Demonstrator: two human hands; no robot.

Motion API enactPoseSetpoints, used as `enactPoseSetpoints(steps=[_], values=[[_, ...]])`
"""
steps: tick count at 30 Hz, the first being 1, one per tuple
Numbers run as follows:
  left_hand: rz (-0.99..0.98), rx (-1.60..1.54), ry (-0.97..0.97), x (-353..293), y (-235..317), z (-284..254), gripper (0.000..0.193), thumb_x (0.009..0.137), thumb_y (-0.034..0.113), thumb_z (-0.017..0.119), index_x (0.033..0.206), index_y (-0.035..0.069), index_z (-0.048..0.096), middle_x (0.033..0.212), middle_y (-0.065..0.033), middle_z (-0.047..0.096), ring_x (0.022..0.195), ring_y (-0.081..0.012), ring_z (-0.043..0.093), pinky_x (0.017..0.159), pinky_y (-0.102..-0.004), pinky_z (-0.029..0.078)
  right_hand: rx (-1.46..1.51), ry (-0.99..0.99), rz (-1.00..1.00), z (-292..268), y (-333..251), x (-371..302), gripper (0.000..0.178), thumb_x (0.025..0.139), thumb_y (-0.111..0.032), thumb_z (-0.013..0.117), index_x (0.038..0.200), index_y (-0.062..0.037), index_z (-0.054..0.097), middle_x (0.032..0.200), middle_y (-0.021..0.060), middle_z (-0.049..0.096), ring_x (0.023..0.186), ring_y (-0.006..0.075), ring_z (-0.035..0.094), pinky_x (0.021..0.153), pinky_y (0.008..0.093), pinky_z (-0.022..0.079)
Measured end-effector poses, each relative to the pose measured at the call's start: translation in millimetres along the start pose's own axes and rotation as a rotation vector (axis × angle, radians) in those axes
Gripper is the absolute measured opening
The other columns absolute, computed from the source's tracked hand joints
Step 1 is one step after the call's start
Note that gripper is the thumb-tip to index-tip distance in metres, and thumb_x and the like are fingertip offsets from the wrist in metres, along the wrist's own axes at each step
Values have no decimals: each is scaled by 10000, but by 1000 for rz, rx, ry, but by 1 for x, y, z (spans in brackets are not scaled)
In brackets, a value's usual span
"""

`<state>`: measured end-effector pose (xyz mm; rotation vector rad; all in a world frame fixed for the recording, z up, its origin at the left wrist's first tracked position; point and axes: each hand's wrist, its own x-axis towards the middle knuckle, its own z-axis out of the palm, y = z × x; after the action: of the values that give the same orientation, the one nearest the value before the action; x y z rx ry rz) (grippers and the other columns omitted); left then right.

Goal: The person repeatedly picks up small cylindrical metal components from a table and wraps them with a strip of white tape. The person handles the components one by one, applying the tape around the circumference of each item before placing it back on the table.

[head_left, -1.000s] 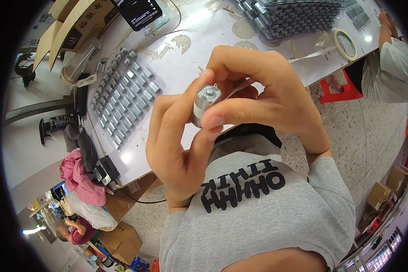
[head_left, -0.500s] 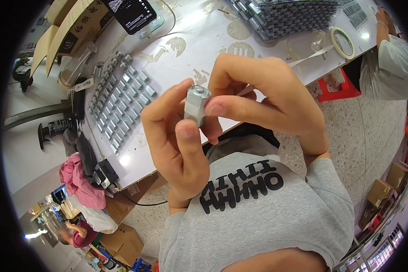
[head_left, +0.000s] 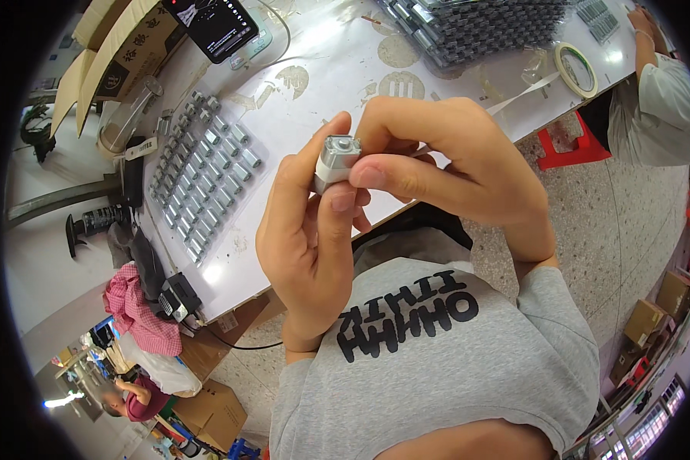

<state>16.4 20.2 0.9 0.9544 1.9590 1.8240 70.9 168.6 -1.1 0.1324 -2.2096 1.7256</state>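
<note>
Over the table's near edge, my left hand (head_left: 307, 230) grips a small silver electric motor (head_left: 340, 146) between thumb and fingers, its end with a small round boss facing up. A white band of tape (head_left: 334, 170) lies around the motor's body. My right hand (head_left: 460, 165) is closed, its thumb pressed to the motor's right side at the band. A narrow white strip (head_left: 422, 150) shows between the right hand's fingers, where its ends are hidden. Behind that hand, a pale tape tail (head_left: 525, 93) leads to a tape roll (head_left: 575, 70) on the table.
A clear tray of similar motors (head_left: 207, 172) lies left on the white table (head_left: 314, 103). Stacked trays of motors (head_left: 483, 34) stand at the back. A phone (head_left: 213, 29) and an open cardboard box (head_left: 123, 57) are at far left. A co-worker's arm (head_left: 645, 46) is far right.
My left hand has turned and shifted slightly right, and the motor in it now stands more upright with its end toward me. My right hand stays closed against it, nearly still.
</note>
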Motion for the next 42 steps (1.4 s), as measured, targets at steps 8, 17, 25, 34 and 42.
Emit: enactPoseSetpoints(steps=[8, 17, 25, 34, 42], values=[[92, -185, 74, -4, -9, 14, 443, 904, 208, 432, 1243, -39, 288, 816, -79, 498, 609, -79, 470, 492, -178, 408, -35, 38, 18, -1, -1, -5, 193, 789, -227, 581, 750, -42, 542, 546, 67, 553, 456, 201, 523, 446, 279, 387], [191, 110, -57, 0, -7, 8, 355, 917, 237, 395, 1114, -58, 420, 875, -107, 547, 619, -95, 522, 536, -194, 423, -74, 26, -80, -8, -3, -5, 211, 780, -137, 631, 693, -9, 487, 561, 20, 494, 482, 65, 444, 433, 194, 339], [95, 126, -35, -1, 3, 9, 309, 907, 158, 417, 1133, -49, 456, 831, -75, 563, 630, -76, 504, 554, -181, 411, 92, -18, -57, -11, 1, -8, 126, 802, -119, 591, 772, -13, 531, 568, 29, 483, 484, 82, 437, 440, 214, 338], [36, 19, 0, -1, 1, 13, 296, 903, 182, 436, 1092, -46, 448, 805, -59, 555, 615, -49, 468, 547, -163, 381, -35, -53, -53, -15, -3, -8, 109, 792, -88, 584, 754, -2, 530, 573, 22, 511, 467, 69, 430, 420, 208, 326], [101, -8, 31, -3, -5, 15, 339, 898, 233, 445, 1088, -48, 450, 828, -61, 559, 621, -48, 466, 552, -163, 385, 4, -102, -1, -19, -7, -7, 112, 783, -71, 575, 720, 1, 517, 560, 19, 501, 476, 53, 426, 425, 197, 327]])
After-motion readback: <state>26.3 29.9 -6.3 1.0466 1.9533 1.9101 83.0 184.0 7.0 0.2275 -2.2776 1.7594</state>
